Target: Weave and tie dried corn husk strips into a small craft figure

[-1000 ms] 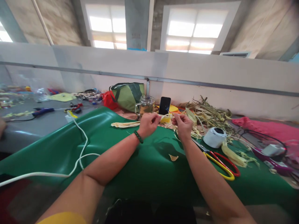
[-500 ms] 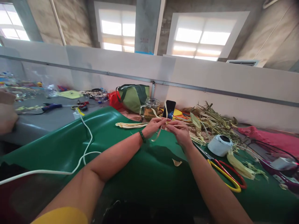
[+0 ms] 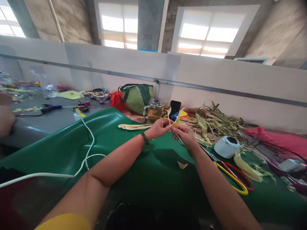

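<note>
My left hand (image 3: 158, 128) and my right hand (image 3: 184, 134) meet above the green mat (image 3: 134, 159), both closed in a pinch on narrow, pale strips that look like corn husk (image 3: 169, 113). Two strip ends stand up from the fingers in a V, and another piece hangs below my right hand. The exact crossing is hidden by the fingertips. A long pale husk bundle (image 3: 134, 127) lies left of my left hand, its right end out of sight behind that hand. A small husk scrap (image 3: 182, 165) rests on the mat below.
Scissors (image 3: 245, 191) with red and yellow handles lie beside my right forearm, near a white spool (image 3: 225, 148). Dried husks (image 3: 216, 119) are heaped behind. A glass mug (image 3: 155, 111), phone (image 3: 175, 107) and green bag (image 3: 135, 97) stand at the back. A white cable (image 3: 48, 174) crosses the left.
The strip ends above the fingers have spread into a wider V. The loose tail that hung between my hands has shifted right, under my right hand. The view has tilted slightly.
</note>
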A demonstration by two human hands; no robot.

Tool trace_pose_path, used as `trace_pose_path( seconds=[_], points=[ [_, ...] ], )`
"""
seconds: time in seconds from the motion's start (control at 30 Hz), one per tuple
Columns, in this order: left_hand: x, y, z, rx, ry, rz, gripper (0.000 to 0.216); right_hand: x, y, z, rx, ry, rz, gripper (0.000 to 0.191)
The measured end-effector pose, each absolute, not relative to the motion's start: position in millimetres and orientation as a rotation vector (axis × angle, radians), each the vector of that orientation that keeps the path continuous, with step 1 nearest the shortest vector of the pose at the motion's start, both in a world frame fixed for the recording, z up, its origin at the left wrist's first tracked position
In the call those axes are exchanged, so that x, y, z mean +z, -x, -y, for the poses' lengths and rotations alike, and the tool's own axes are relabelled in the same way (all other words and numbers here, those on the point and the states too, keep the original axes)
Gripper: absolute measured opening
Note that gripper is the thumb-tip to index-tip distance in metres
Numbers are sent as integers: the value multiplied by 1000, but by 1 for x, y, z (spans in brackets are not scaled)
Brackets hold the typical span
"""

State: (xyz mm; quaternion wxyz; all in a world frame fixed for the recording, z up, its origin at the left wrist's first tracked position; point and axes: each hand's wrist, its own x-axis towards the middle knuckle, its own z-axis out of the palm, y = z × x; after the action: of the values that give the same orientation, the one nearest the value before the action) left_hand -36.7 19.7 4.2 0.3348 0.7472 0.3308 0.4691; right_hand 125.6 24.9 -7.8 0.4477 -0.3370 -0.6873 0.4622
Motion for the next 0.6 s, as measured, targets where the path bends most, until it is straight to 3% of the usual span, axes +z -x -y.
trace_pose_path(
  seconds=[0.43,0.6],
  points=[
    [1,37,-25,1080,-2280,-1217,21,-18,-118,-21,402,876,2023,28],
    [0,32,-25,1146,-2249,-1292,24,-16,-116,-18,315,837,2042,33]
  ],
)
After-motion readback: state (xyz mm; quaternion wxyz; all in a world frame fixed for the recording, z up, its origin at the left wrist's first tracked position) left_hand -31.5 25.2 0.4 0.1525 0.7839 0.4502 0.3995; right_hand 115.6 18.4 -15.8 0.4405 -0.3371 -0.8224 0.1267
